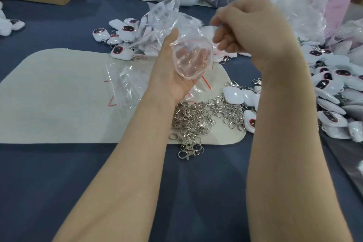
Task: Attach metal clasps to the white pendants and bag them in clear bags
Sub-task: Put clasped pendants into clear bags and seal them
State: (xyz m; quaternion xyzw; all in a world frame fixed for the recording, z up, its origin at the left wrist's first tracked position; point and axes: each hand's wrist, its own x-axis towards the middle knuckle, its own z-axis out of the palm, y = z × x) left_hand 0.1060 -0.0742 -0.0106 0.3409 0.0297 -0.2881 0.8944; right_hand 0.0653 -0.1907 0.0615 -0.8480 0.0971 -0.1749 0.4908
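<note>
Bagging step, centre frame. The left hand (172, 70) grips a clear bag (191, 61) with its mouth spread open, apparently empty. The right hand (249, 27), blurred, pinches the rim. Next move: insert a clasped pendant from the pendants (332, 88) at right. Loose clasps (196, 120) lie lower centre.

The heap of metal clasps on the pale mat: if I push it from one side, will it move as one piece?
Probably not wholly. The metal clasps lie loose and interlocked, so a push would likely drag tangled clumps while strays scatter. The mat looks felt-like, so they probably slide poorly.
</note>
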